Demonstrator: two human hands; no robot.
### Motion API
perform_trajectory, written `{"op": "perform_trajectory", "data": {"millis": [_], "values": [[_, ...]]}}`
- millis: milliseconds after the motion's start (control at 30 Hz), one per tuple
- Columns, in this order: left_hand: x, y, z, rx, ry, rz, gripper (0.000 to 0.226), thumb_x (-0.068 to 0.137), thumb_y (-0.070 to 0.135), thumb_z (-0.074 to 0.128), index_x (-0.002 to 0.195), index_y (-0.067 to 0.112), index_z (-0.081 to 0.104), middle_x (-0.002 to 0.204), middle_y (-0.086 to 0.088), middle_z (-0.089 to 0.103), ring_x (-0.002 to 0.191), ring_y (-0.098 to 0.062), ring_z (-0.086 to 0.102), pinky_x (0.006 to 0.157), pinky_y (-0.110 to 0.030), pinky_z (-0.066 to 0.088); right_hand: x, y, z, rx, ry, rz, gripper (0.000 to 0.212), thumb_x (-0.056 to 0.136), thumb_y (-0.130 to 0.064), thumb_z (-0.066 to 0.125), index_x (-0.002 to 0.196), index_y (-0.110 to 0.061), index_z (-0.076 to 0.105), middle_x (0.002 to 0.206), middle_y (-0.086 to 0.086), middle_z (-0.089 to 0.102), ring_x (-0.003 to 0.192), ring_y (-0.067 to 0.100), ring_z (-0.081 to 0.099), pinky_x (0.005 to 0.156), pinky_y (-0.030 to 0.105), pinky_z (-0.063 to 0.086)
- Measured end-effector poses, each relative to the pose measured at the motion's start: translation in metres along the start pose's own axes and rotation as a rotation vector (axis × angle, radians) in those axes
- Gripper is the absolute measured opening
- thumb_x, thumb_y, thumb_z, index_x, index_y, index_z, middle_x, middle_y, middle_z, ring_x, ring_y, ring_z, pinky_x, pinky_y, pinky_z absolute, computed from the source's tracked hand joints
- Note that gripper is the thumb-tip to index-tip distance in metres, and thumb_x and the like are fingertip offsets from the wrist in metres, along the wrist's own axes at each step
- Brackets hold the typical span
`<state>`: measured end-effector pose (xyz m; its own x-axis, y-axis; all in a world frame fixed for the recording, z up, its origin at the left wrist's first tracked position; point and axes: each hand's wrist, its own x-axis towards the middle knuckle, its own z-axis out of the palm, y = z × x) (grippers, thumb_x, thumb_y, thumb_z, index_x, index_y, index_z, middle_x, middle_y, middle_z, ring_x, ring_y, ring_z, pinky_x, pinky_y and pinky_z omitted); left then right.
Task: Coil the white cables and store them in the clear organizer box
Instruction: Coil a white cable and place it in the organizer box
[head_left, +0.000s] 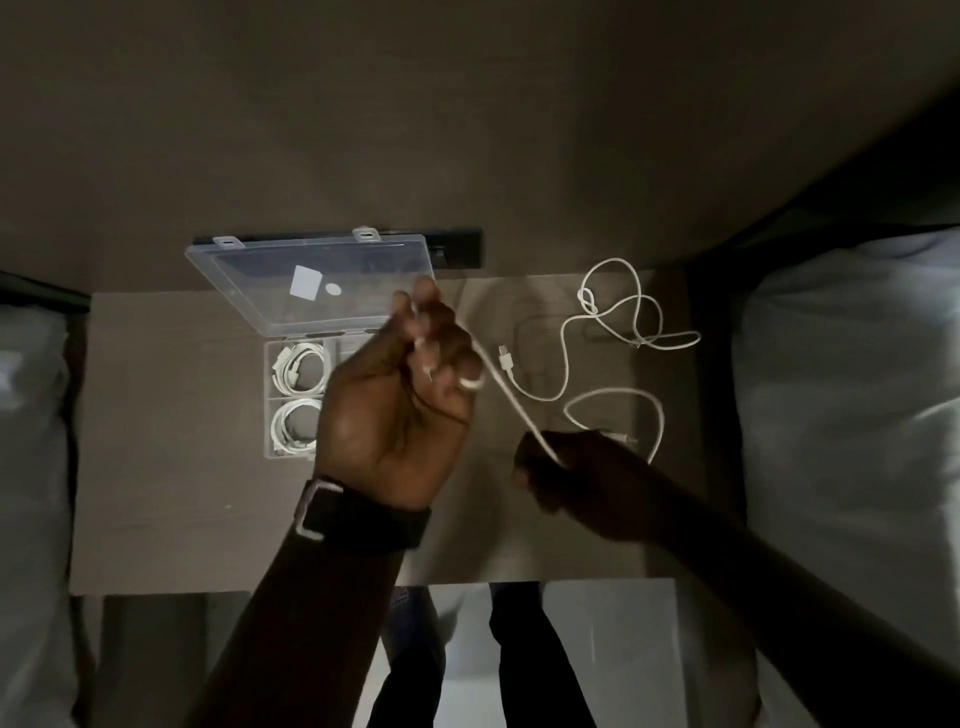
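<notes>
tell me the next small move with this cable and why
Probably wind one more loop: the left hand pinches the white cable raised, and a straight run stretches down to the right hand, with slack trailing past it on the table. The organizer box already holds two coils, so finishing this coil likely comes first.

A small brown table (171, 467) stands against a plain tan wall (467, 104). A black strip (457, 248) with a socket sits on the wall just above the table top. A thin dark wire (524, 332) lies on the table in a loop. There is a pale grey pillow (852, 395) on the right side of the table, and another pale pillow (31, 415) on the left side. Below the table edge is a shiny light floor (613, 634).
</notes>
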<state>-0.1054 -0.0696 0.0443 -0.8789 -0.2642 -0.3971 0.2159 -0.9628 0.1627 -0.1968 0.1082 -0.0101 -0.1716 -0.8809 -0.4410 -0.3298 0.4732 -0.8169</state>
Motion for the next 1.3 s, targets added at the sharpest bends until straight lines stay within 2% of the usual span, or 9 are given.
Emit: {"op": "perform_trajectory", "data": {"millis": [133, 300, 400, 533, 700, 800, 967, 1133, 1300], "values": [[0.013, -0.001, -0.030, 0.635, 0.370, 0.369, 0.025, 0.101, 0.008, 0.032, 0.090, 0.008, 0.055, 0.084, -0.010, 0.060, 0.077, -0.019, 0.061, 0.073, -0.027, 0.051, -0.029, -0.019, 0.014, -0.100, -0.031, -0.156, 0.016, 0.094, -0.042, 0.053, 0.107, -0.036, 0.046, 0.071, -0.026, 0.054, 0.063, -0.006, 0.057, 0.058, 0.013, 0.042], [-0.025, -0.054, -0.051, 1.270, 0.144, -0.283, 0.032, 0.098, 0.026, 0.047, 0.080, 0.003, 0.060, 0.063, -0.015, 0.054, 0.052, -0.024, 0.052, 0.053, -0.028, 0.045, -0.014, -0.012, -0.059, -0.287, 0.362, -0.141, 0.011, 0.092, -0.046, 0.046, 0.096, -0.044, 0.056, 0.078, -0.014, 0.063, 0.067, -0.002, 0.055, 0.061, 0.026, 0.047], [-0.054, -0.061, -0.040, 0.670, 0.165, -0.384, 0.029, 0.086, 0.037, 0.065, 0.076, 0.010, 0.065, 0.053, -0.001, 0.041, 0.039, -0.005, 0.030, 0.037, -0.015, 0.025, 0.003, 0.009, -0.089, -0.041, 0.562, -0.020, 0.010, 0.088, -0.044, 0.053, 0.088, -0.047, 0.062, 0.073, -0.014, 0.067, 0.063, 0.005, 0.061, 0.060, 0.037, 0.052], [-0.045, -0.030, -0.019, -0.106, 0.023, -0.059, 0.024, 0.098, 0.028, 0.040, 0.095, 0.013, 0.058, 0.058, 0.007, 0.049, 0.047, -0.004, 0.035, 0.045, -0.015, 0.033, 0.003, 0.007, -0.021, -0.295, 0.297, -0.018, 0.013, 0.100, -0.039, 0.042, 0.091, -0.036, 0.050, 0.060, -0.017, 0.055, 0.052, 0.004, 0.056, 0.052, 0.030, 0.044], [-0.013, 0.001, -0.036, 0.532, 0.313, 0.303, 0.022, 0.099, 0.008, 0.035, 0.104, 0.006, 0.057, 0.078, 0.001, 0.061, 0.071, -0.011, 0.059, 0.066, -0.021, 0.050, -0.023, -0.038, 0.033, -0.288, 0.183, -0.214, 0.028, 0.100, -0.040, 0.038, 0.119, -0.030, 0.056, 0.104, -0.010, 0.072, 0.091, 0.006, 0.066, 0.083, 0.004, 0.041], [-0.023, -0.034, -0.043, 1.081, 0.217, 0.014, 0.024, 0.100, 0.004, 0.038, 0.087, 0.004, 0.058, 0.059, 0.004, 0.059, 0.052, -0.010, 0.053, 0.052, -0.022, 0.044, -0.008, -0.038, -0.008, -0.342, 0.257, -0.309, 0.017, 0.095, -0.033, 0.047, 0.107, -0.033, 0.059, 0.101, -0.009, 0.066, 0.084, 0.007, 0.061, 0.075, 0.024, 0.055], [-0.050, -0.045, -0.034, 0.306, 0.201, -0.293, 0.031, 0.093, 0.031, 0.047, 0.080, 0.007, 0.062, 0.047, 0.006, 0.036, 0.036, -0.005, 0.028, 0.034, -0.017, 0.025, 0.016, -0.015, -0.036, -0.105, 0.347, -0.182, 0.019, 0.090, -0.045, 0.061, 0.081, -0.028, 0.065, 0.075, -0.013, 0.063, 0.070, 0.005, 0.061, 0.063, 0.023, 0.046], [-0.035, -0.028, -0.033, -0.047, 0.232, 0.085, 0.035, 0.101, 0.028, 0.029, 0.090, 0.012, 0.057, 0.058, 0.009, 0.047, 0.050, -0.005, 0.042, 0.050, -0.017, 0.035, -0.009, -0.008, 0.032, -0.089, 0.111, -0.148, 0.020, 0.097, -0.031, 0.043, 0.105, -0.037, 0.061, 0.073, -0.011, 0.060, 0.069, 0.010, 0.060, 0.069, 0.035, 0.052], [-0.033, -0.015, -0.065, 1.016, 0.546, 0.511, 0.025, 0.102, 0.012, 0.038, 0.087, 0.008, 0.058, 0.064, -0.002, 0.056, 0.060, -0.015, 0.052, 0.058, -0.022, 0.045, -0.034, -0.037, 0.030, -0.258, 0.057, -0.292, 0.033, 0.092, -0.020, 0.050, 0.116, -0.006, 0.068, 0.095, 0.009, 0.077, 0.079, 0.018, 0.073, 0.069, 0.032, 0.061]]}}
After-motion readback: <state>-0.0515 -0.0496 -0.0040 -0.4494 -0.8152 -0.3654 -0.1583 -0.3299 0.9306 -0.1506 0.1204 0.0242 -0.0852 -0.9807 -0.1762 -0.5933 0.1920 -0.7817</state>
